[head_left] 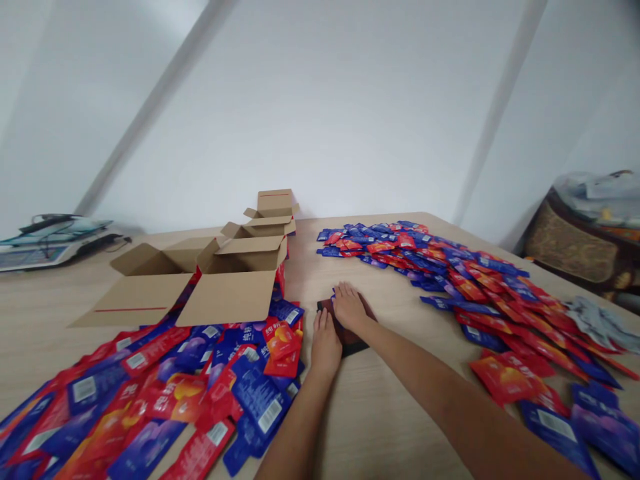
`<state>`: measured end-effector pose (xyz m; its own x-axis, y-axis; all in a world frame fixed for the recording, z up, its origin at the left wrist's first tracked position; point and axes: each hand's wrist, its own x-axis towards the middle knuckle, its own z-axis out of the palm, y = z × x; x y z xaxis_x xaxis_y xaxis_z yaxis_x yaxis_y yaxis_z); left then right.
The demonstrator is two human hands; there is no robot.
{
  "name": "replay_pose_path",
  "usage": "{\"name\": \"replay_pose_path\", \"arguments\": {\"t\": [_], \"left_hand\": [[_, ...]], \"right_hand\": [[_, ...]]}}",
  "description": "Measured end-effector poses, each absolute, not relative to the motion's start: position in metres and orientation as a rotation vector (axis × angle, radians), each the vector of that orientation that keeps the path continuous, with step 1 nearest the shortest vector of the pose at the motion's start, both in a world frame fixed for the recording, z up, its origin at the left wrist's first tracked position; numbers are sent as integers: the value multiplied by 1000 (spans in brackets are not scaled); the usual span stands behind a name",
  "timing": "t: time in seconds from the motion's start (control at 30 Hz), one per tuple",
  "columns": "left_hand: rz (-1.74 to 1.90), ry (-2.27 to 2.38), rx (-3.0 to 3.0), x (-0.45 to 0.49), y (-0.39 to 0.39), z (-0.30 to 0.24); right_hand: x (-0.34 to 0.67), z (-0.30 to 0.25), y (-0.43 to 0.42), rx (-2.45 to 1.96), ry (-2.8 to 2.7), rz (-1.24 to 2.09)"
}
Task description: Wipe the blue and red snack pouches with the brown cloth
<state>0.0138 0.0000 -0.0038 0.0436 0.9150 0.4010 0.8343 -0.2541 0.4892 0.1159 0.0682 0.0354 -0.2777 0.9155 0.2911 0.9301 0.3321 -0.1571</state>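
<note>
Head view: a small flat stack of dark maroon foil sachets (pixel 356 340) lies on the pale wood-grain table (pixel 380 413), in the bare strip between the two big spreads of packets. The right hand (pixel 349 307) rests palm-down on top of it, fingers straight and together, pressing rather than gripping. The left hand (pixel 325 343) lies flat against the stack's left edge, fingers extended, squaring it up; neither hand is closed around anything.

The sachets look thin, light and glossy, so I judge them slippery against each other and apt to fan out. They seem pliant, not fragile. The safest hold would be a pinch across the short sides, thumb under and fingers over.

Left of the stack lies a heap of red and blue sachets (pixel 165 393), and beyond it stand open brown cardboard boxes (pixel 235 280). To the right runs a long band of red and blue sachets (pixel 475 287).
</note>
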Motion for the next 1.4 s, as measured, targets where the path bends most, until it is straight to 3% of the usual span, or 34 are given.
{"name": "replay_pose_path", "arguments": {"t": [0.3,0.5,0.77,1.03,1.23,1.4], "left_hand": [[1022,1813,2178,12,2,-2],[1016,1803,2222,9,3,-5],[1047,1835,2214,11,5,-8],[1020,1867,2199,13,5,-10],[994,1841,2214,12,2,-5],[1012,1816,2214,12,2,-2]], "right_hand": [[136,29,15,-1546,-2481,68],[146,52,-11,-1675,-2598,155],[168,82,31,-1595,-2113,363],[136,10,25,-1518,-2352,77],[126,23,74,-1450,-2464,57],[129,22,61,-1364,-2502,24]]}}
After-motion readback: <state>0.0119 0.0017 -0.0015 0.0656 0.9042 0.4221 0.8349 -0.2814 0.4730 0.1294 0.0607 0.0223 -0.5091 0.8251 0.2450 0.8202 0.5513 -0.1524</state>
